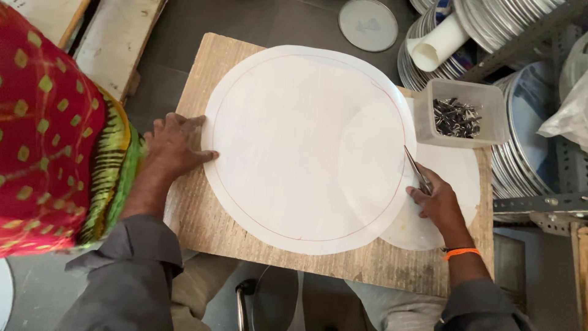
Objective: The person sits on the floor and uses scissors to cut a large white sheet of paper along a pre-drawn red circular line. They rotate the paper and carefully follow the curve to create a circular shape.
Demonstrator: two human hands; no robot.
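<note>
Disc (306,147): thin matt white paper, smooth. Board (208,227): rough, unfinished wood with coarse grain. Tub (460,113): translucent plastic holding small metal pieces (454,116). Plates (520,159): glossy metal. Tool (416,170): shiny metal. Cloth (49,135): printed fabric.

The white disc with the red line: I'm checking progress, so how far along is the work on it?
Done: a red circle is drawn inside the white disc. In hand: the left hand steadies its edge; the right hand holds a metal tool at the rim. Left: no visible cut yet.

2 white paper discs (306,147), 1 plastic tub (460,113)
</note>
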